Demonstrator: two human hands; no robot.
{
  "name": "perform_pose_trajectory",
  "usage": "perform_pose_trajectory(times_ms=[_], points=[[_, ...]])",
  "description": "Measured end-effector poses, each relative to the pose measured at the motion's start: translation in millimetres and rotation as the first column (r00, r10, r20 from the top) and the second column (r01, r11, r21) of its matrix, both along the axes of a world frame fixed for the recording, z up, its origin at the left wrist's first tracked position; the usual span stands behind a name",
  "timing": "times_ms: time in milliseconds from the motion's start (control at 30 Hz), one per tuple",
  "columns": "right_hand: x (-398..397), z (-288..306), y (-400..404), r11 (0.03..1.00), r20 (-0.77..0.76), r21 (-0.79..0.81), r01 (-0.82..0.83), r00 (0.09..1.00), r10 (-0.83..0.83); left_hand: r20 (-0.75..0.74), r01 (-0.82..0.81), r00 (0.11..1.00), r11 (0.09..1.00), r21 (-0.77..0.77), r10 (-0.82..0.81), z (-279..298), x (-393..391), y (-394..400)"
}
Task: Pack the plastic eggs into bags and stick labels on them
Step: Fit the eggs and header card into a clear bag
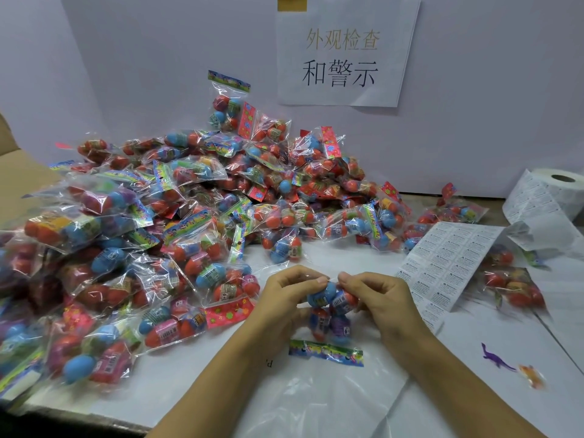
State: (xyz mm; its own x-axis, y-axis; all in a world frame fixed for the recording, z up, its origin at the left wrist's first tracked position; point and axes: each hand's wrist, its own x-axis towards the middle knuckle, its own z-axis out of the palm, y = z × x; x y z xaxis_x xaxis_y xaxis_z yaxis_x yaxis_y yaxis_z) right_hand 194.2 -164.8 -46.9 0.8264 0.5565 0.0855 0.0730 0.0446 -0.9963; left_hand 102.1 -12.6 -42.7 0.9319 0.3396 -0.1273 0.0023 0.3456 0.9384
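Both hands grip one bag point(330, 314) of eggs, held upright over tabletop point(196, 361), header card down, near body. Left hand point(286, 295) pinches top film; right hand point(376, 295) pinches beside it, fingertips nearly touching. Likely smoothing film for label, or pressing one on; label itself not visible. Label sheet point(442, 263) lies just right, within reach. Roll point(550, 197) far right. Pile of bags point(177, 222) left and behind.

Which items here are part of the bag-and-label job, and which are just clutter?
In the job:
- bag of eggs, gripped by left hand and right hand
- label sheet
- label roll
- pile of packed bags

Lying about:
- purple toy dinosaur
- orange toy
- wall sign
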Motion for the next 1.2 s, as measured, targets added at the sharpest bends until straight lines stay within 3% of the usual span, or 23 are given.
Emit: perform_pose_trajectory(times_ms=[233, 433, 800, 1200], points=[[3, 0, 0, 1.0, -0.044, 0.02, -0.017, 0.999, 0.018, 0.042, -0.015, 0.999, 0.997, -0.07, 0.018, 1, 0, -2], [2, 0, -4, 0.997, 0.044, -0.028, -0.074, 0.996, 0.075, 0.018, -0.029, 0.999, 0.996, 0.08, 0.027, -2, -2, -4], [16, 6, -5, 0.992, -0.033, 0.076, -0.101, 0.994, 0.104, -0.025, 0.015, 0.999, 0.985, -0.172, -0.02, 7, -3, 1], [15, 16, -9, 0.987, -0.169, 0.104, -0.125, 0.975, 0.142, 0.023, 0.004, 1.0, 0.981, -0.192, 0.001, 8, -4, 2]])
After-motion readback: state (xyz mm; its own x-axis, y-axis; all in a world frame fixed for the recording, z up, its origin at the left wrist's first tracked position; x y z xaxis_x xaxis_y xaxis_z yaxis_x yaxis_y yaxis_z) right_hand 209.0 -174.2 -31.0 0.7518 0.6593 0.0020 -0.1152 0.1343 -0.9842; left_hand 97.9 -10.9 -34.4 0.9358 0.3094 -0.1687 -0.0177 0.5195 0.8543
